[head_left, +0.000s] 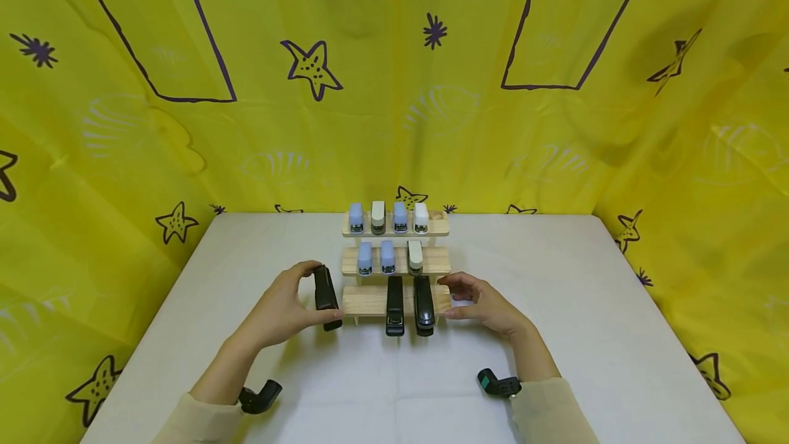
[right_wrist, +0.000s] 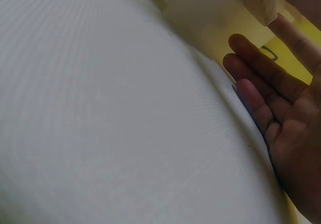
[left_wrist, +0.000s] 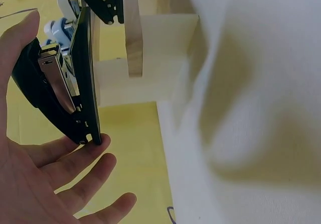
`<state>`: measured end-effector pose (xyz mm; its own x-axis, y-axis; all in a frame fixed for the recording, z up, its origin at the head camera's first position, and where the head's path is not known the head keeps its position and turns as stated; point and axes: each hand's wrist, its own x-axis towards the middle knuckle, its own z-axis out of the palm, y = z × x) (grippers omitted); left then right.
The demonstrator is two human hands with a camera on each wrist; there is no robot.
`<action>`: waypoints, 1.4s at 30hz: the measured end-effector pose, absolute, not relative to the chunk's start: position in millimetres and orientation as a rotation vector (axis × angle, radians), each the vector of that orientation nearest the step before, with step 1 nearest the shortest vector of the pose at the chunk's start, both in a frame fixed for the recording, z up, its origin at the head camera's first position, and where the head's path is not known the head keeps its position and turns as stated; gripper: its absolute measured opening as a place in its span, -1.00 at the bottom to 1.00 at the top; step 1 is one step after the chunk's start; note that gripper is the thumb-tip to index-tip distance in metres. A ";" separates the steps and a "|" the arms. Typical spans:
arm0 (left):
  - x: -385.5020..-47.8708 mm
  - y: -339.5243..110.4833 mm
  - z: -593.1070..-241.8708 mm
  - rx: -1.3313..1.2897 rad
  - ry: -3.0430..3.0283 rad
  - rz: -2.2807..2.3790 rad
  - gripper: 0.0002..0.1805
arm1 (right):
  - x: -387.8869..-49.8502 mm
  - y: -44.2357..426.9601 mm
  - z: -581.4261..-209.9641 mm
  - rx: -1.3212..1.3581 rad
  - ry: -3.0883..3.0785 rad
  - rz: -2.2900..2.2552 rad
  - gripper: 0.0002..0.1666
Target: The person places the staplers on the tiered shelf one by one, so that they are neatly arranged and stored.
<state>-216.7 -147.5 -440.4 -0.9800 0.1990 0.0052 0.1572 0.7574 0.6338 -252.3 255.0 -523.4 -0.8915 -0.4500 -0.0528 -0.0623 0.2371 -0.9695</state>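
A black stapler (head_left: 327,297) is pinched between the thumb and fingers of my left hand (head_left: 279,308), just off the left end of a three-step wooden display rack (head_left: 364,301). The left wrist view shows this stapler (left_wrist: 86,83) from the side, its metal magazine exposed and the last fingers spread free. On the rack's bottom step lie two more black staplers, one near the middle (head_left: 395,307) and one to its right (head_left: 424,307). My right hand (head_left: 490,305) holds the right end of that step with thumb and index finger; its other fingers are loosely bent.
Small blue and white staplers stand on the middle step (head_left: 437,260) and the top step (head_left: 440,226). The rack is on a white-covered table (head_left: 530,259). A yellow patterned curtain (head_left: 382,122) hangs behind and at both sides.
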 end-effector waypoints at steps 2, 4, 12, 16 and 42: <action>-214.8 -145.2 -440.5 0.300 2.885 1.037 0.15 | -252.2 255.0 -523.4 -0.477 2.194 -1.698 -0.23; -212.9 -142.9 -440.3 0.309 2.880 1.035 0.17 | -252.1 254.9 -523.4 -0.476 2.194 -1.700 -0.23; -205.6 -134.2 -440.7 0.343 2.848 1.030 0.21 | -252.7 256.1 -525.7 -0.486 2.210 -1.694 -0.24; -202.7 -130.3 -441.0 0.342 2.831 1.037 0.21 | -252.5 255.5 -524.4 -0.480 2.206 -1.688 -0.24; -198.9 -97.2 -463.0 0.457 2.816 1.027 0.19 | -252.5 255.4 -523.8 -0.500 2.201 -1.689 -0.26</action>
<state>-198.9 -97.2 -463.0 -0.9488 0.3158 0.0005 0.2420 0.7261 0.6436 -252.5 255.4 -523.8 -0.8872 -0.4597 -0.0403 -0.0801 0.2394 -0.9676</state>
